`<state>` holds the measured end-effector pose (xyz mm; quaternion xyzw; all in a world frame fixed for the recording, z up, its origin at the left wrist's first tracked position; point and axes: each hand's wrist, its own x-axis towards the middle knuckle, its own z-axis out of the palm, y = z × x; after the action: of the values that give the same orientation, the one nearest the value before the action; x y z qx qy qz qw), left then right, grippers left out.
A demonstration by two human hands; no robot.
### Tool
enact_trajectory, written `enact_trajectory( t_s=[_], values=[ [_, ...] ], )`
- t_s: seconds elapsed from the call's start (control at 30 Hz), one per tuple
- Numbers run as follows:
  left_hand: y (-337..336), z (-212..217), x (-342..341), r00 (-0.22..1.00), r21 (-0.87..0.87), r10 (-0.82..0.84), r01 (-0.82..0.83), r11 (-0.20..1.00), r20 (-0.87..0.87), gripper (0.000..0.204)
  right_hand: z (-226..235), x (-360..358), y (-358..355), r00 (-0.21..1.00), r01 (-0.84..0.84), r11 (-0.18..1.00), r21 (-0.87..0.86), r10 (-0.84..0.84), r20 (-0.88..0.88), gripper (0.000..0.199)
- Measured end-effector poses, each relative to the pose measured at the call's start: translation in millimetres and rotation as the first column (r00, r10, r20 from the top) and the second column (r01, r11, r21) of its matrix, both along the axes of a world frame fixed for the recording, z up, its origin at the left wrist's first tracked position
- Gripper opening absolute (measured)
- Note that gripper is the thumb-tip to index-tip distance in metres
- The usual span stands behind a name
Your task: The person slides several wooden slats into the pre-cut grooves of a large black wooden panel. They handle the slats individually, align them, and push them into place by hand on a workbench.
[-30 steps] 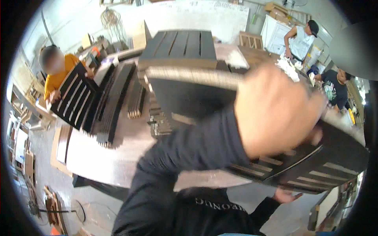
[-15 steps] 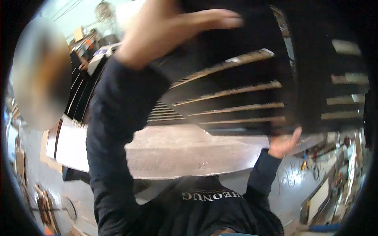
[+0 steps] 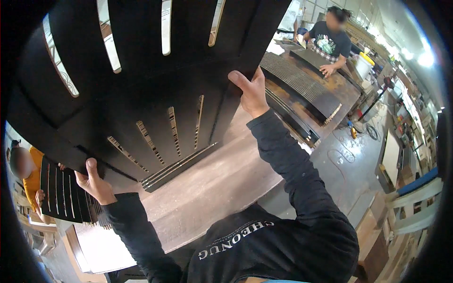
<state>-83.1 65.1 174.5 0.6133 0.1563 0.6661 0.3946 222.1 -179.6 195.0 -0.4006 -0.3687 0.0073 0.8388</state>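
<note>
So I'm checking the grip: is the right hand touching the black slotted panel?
Touching. The head view shows the right hand with its fingers pressed against the edge of the black slotted panel.

Not much packaging here: a white bucket with a yellow lid (image 3: 364, 66) sits far off past the right hand (image 3: 250, 92), beside the far bench. No labels, signs or screens are readable.

Long dark sleeves — dark top, pale lettering across it
</note>
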Motion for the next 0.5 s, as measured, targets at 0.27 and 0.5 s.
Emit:
enact_trajectory(
  t_s=[0.27, 0.5],
  values=[
    [8.8, -40.8, 16.3, 1.000, -0.084, 0.002, -0.002, 0.996, 0.003, 0.034, -21.8, 15.1, 19.8, 0.999, -0.021, 0.994, -0.112, 0.016, -0.048, 0.049],
    [20.5, -60.1, 15.1, 0.999, -0.154, -0.012, 0.016, 0.988, 0.030, 0.031, -18.6, 19.2, 35.3, 0.996, -0.087, 0.991, -0.100, 0.086, -0.009, 0.051]
  ],
)
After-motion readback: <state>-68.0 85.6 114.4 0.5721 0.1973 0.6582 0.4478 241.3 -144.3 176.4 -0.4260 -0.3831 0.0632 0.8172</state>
